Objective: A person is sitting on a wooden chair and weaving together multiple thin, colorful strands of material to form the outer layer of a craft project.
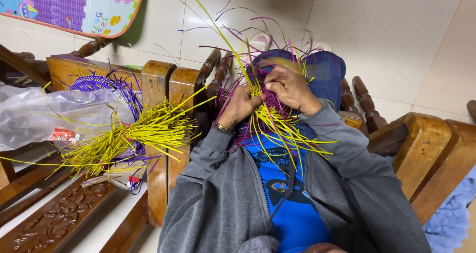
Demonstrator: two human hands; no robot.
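The weaving (pixel 271 100) sits on the person's lap, a small knot of purple and yellow strands, with loose yellow strips fanning down over the blue shirt (pixel 285 193) and thin purple ends splaying up and far out. The left hand (pixel 240 105) is curled shut on its left edge; the right hand (pixel 290 87) is closed over its top, fingers pinching strands. To the left, a bundle of yellow strips (pixel 134 134) lies across the wooden chair (pixel 158 84), beside a clear plastic bag (pixel 44 111).

Pale tiled floor (pixel 396 39), carved wooden chairs (pixel 421 144), colourful play mat (pixel 74 7)
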